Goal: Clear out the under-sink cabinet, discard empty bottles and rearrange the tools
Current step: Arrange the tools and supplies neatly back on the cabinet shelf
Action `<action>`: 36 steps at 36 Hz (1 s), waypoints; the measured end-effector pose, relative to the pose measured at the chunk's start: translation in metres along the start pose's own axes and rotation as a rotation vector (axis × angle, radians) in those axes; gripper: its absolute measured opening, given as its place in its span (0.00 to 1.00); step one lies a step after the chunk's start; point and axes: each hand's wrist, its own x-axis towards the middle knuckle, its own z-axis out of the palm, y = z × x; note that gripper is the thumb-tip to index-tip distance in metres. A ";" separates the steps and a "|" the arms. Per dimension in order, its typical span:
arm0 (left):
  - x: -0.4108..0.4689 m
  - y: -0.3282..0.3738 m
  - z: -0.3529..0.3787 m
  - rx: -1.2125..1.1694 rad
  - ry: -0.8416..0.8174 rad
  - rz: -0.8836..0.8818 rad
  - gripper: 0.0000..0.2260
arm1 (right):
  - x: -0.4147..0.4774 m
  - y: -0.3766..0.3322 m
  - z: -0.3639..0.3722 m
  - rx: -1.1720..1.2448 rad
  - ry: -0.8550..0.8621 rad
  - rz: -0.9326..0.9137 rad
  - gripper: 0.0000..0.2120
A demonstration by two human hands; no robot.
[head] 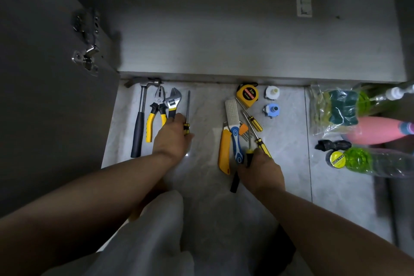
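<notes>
Tools lie on the grey tiled floor in front of the open cabinet (224,47). At the left a hammer (139,123), yellow-handled pliers (156,112) and an adjustable wrench (172,102) lie side by side. My left hand (172,136) holds a screwdriver (187,107) by its yellow-black handle, laid next to the wrench. My right hand (262,170) grips the handle of another yellow-black screwdriver (249,141) among a pile: a yellow utility knife (224,150), a blue-handled brush (234,123), two more screwdrivers (252,116) and a tape measure (247,94).
Two small caps (272,101) lie right of the tape measure. Further right are a bag of sponges (336,110), a pink bottle (378,130), a green plastic bottle (369,161), a tape roll (337,158) and a black bundle (331,144). The cabinet door (44,74) stands open at left.
</notes>
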 end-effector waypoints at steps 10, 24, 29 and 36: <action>-0.006 0.001 -0.003 -0.025 0.024 -0.007 0.14 | 0.013 -0.069 0.003 0.251 -0.116 -0.290 0.10; 0.000 -0.009 -0.003 -0.344 -0.018 -0.214 0.10 | 0.035 -0.108 0.025 0.252 -0.136 -0.201 0.13; -0.006 -0.007 -0.005 -0.820 -0.111 -0.294 0.14 | 0.038 -0.109 0.024 0.326 -0.168 -0.148 0.12; -0.011 -0.004 -0.001 -0.694 -0.121 -0.205 0.09 | 0.030 -0.111 0.020 0.582 -0.151 -0.107 0.12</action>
